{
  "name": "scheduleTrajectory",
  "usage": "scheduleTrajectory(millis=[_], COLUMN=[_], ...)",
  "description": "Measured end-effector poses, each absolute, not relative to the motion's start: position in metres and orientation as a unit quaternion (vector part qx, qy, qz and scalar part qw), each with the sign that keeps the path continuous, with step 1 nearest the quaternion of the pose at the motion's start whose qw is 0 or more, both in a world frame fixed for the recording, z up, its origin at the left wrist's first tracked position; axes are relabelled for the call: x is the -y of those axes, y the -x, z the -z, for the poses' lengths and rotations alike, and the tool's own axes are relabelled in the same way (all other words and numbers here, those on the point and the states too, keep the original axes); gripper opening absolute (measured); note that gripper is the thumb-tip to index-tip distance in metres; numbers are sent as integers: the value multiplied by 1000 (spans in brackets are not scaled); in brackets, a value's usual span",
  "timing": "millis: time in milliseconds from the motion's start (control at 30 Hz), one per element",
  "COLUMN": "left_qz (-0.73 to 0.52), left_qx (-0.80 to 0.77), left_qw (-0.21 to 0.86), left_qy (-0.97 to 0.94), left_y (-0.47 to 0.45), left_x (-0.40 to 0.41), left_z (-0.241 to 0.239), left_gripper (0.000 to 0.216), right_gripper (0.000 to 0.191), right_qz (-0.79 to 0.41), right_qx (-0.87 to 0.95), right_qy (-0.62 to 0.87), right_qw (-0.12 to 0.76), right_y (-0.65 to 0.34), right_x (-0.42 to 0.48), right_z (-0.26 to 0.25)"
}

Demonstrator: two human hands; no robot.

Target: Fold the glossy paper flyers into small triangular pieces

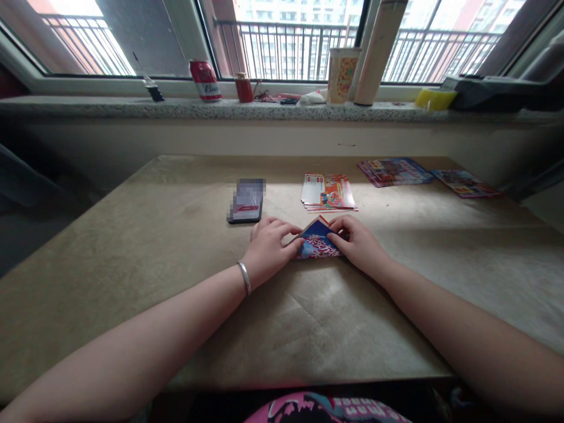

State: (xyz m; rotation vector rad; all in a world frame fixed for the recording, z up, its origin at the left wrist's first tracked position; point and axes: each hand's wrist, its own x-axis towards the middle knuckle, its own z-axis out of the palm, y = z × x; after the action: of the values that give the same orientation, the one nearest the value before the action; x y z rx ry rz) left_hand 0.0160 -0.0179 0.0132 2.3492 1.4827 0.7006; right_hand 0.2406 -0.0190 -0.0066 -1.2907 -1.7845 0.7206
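Observation:
A blue printed sheet of paper [318, 242], folded to a point at its top, lies on the table in front of me. My left hand [274, 242] pinches its left edge, thumb on the printed face and fingers behind. On the other side, my right hand [358, 242] grips the right slanted edge between thumb and fingers. Red and white lettering covers the lower part of the folded paper. Just beyond it sits a stack of orange and white printed sheets [330, 192]. A phone [247, 201] lies past my left hand, its screen partly pixelated.
Colourful leaflets [394, 171] are piled at the back right, with more leaflets [466, 183] beside them. Along the window sill [176, 109] stand a drink can [205, 80], a red bottle [244, 88], a patterned cup [342, 76], a cardboard tube [379, 56] and a yellow tape roll [435, 98].

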Motion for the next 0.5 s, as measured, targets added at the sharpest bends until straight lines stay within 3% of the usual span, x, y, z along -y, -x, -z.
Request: scheduleTrajectory(millis=[500], left_qz=[-233], left_qx=[-500], left_qw=[85], left_qy=[-830], left_y=[-21], left_x=[16], left_z=[-8], left_gripper=[22], right_gripper=[11], right_qz=[-257], right_qx=[694], right_qy=[534], right_qw=[409], right_y=[-234], right_x=[23], right_z=[-1])
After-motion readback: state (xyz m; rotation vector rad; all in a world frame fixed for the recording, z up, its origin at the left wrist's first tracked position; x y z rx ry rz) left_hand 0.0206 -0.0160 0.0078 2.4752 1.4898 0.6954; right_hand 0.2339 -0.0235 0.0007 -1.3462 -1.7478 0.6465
